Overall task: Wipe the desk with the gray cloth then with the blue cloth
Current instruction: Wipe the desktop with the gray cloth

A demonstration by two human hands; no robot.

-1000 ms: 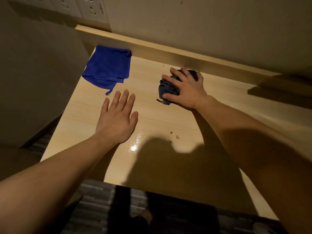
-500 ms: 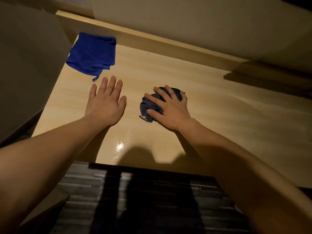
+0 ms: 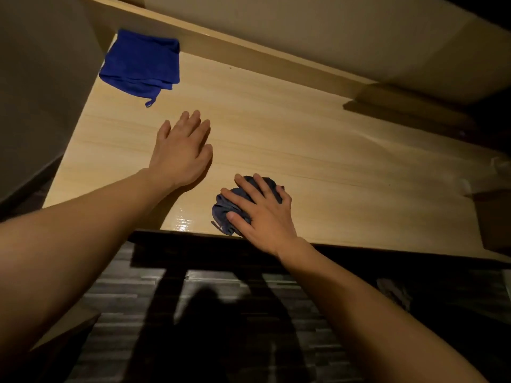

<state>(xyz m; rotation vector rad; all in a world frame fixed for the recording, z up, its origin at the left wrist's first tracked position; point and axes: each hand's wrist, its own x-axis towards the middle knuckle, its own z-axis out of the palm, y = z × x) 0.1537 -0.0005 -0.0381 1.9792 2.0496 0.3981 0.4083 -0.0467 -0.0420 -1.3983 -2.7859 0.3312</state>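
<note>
Your right hand [image 3: 262,210] is pressed down, fingers spread, on the bunched gray cloth [image 3: 225,210] right at the desk [image 3: 331,150] front edge. Left hand [image 3: 181,154] lies flat and open mid-desk. Blue cloth [image 3: 141,64] sits folded in the desk's far-left corner.

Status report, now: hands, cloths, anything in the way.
Right hand pressing bunched gray cloth at desk's near edge. Left hand flat on desk, empty. Blue cloth untouched, far left corner. No obstruction seen.
</note>
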